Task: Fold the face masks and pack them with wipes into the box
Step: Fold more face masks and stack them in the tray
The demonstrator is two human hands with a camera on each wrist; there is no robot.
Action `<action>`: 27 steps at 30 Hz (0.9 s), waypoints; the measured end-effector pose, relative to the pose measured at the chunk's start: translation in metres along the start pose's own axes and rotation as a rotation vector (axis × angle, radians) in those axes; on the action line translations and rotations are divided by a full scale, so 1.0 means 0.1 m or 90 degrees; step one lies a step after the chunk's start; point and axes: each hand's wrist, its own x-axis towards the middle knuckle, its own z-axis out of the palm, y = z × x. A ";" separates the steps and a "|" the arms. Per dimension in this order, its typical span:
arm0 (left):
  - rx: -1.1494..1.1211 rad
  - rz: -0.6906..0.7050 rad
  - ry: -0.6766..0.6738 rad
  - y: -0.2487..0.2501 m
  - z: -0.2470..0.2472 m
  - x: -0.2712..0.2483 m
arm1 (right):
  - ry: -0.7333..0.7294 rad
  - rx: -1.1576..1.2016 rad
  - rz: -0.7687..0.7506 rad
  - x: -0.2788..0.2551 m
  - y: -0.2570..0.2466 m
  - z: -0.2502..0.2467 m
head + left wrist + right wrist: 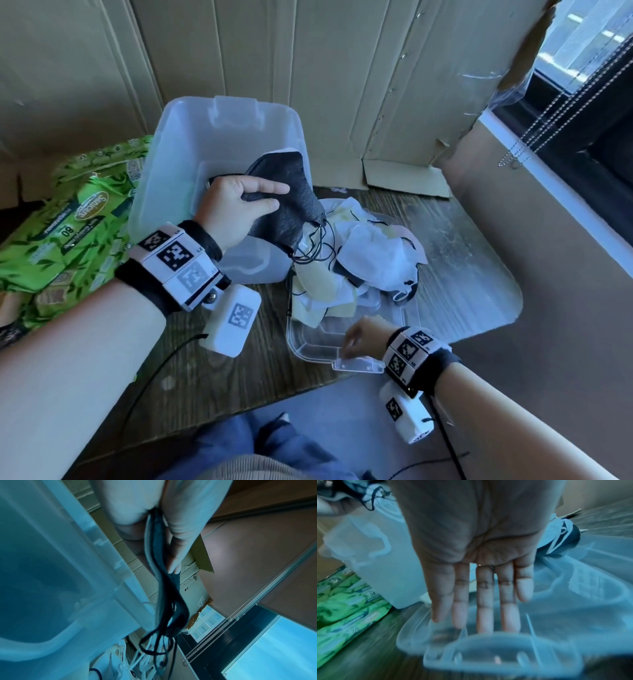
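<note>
My left hand (260, 198) grips a folded stack of black face masks (287, 198) over the right wall of the translucent box (191, 113), which is open. In the left wrist view the masks (164, 588) are pinched between thumb and fingers, and their ear loops dangle beside the box (68, 574). A loose pile of white, yellow and dark masks (370, 253) lies on the clear lid (315, 346). My right hand (356, 339) hovers empty over the lid's near edge, with its fingers (482, 608) straight. Green wipes packs (75, 219) lie left of the box.
Everything sits on a dark wooden table (212, 370) with cardboard panels (308, 68) standing behind it. A window with bead cords (561, 102) is at the right. The lid's latch (358, 365) juts past the table's front edge.
</note>
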 end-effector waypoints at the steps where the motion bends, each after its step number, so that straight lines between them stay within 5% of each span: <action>1: 0.002 -0.003 -0.008 0.01 0.01 0.01 | 0.015 0.018 0.001 -0.01 0.00 -0.06; 4: 0.004 -0.007 -0.030 0.03 0.08 0.03 | 0.225 0.109 0.038 0.08 0.06 -0.35; 7: 0.005 -0.007 -0.048 0.05 0.17 0.04 | 0.392 0.011 0.105 0.34 0.18 -0.67; 13: 0.025 0.006 -0.044 0.05 0.21 0.01 | 0.269 -0.101 0.178 0.77 0.24 -0.70; 16: 0.022 -0.002 -0.038 0.03 0.17 -0.01 | 0.362 -0.057 0.147 0.74 0.24 -0.67; 22: 0.064 -0.005 0.041 0.05 0.16 0.01 | 0.576 0.283 0.088 0.15 0.15 -0.97; 27: 0.100 -0.021 0.039 0.13 0.33 0.06 | 0.605 0.484 -0.148 -0.30 -0.07 -1.13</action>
